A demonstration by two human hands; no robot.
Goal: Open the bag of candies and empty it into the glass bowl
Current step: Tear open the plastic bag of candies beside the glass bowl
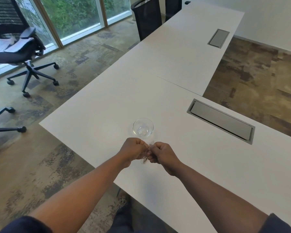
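Both hands, left [134,149] and right [161,153], each clench a grip on the clear bag [145,158] just before the empty bowl [143,126] on the bench [99,105], so opening seems underway and pouring remains.

No readable text anywhere in the view.

No letters, numbers, brand marks or signs can be made out on any surface. The clear bag [145,155] pinched between the two hands, just on the near side of the glass bowl [143,126], is too small and blurred to show any print. The glass bowl itself bears no marking. The white table [97,105] under the bowl is plain, and the grey cable hatch [220,121] to the right of the bowl carries no label. The papers [15,44] on the office chair [20,52], far to the left of the bowl, are too distant to read.
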